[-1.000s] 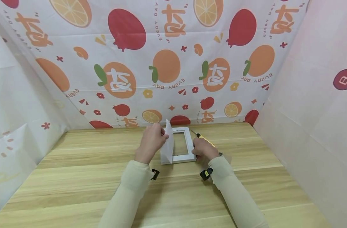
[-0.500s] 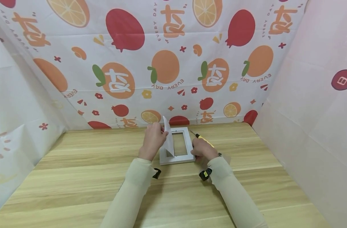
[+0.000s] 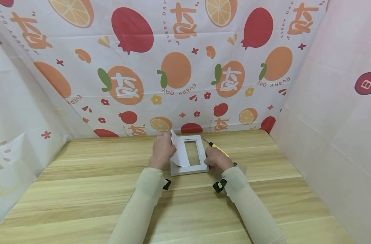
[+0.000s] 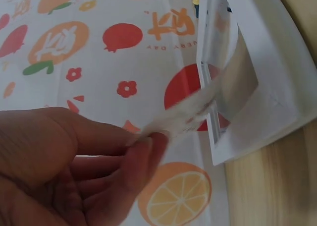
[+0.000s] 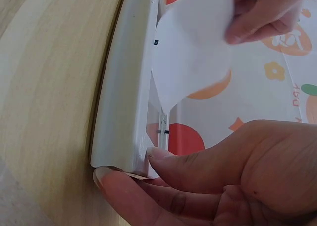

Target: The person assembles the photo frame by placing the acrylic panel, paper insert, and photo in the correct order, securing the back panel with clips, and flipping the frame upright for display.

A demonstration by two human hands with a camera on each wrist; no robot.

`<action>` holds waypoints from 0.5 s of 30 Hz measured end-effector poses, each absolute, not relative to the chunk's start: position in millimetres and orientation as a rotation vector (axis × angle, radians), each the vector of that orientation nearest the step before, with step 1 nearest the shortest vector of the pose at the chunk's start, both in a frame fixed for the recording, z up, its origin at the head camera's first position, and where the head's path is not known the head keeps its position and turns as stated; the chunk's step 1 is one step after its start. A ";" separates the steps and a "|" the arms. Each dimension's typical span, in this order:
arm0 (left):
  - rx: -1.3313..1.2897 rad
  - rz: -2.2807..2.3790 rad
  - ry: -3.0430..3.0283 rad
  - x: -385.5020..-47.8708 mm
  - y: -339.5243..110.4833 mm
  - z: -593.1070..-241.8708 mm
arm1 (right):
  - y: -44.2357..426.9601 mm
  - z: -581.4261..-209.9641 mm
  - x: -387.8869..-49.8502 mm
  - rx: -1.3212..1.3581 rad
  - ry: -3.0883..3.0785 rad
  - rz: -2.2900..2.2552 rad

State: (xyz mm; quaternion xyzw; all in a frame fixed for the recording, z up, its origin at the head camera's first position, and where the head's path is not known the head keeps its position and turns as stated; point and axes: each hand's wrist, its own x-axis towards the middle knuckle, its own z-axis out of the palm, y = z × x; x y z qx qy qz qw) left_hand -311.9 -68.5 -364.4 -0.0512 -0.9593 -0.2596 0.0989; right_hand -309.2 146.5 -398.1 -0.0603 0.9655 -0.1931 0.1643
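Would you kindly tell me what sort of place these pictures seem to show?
It looks like a makeshift tabletop work booth, perhaps indoors: a wood-grain table, a fruit-print backdrop rising behind it, and a white picture frame with what appears to be a screwdriver beside it.

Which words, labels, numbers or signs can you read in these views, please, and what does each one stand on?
"EVERY DAY": repeated on the patterned back cloth.
Stylised characters on that cloth: I cannot read them with certainty.
Pale mark on the right-hand cloth: unclear.
Yellow mark on the right wrist strap: too small to read.
White frame, white sheet, yellow-handled tool: no readable text.
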 end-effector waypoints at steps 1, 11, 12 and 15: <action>-0.147 -0.757 -2.862 -312.1 -69.2 -365.6 | 146.4 -398.1 -309.1 -0.170 2.750 -0.552; -0.154 -0.761 -3.024 -317.3 -70.8 -369.8 | 146.7 -398.0 -310.2 -0.176 2.745 -0.556; -0.150 -0.767 -3.036 -318.0 -70.3 -369.2 | 146.8 -398.3 -310.1 -0.182 2.748 -0.549; -0.137 -0.765 -3.079 -320.7 -69.3 -369.4 | 147.4 -399.1 -309.6 -0.183 2.748 -0.551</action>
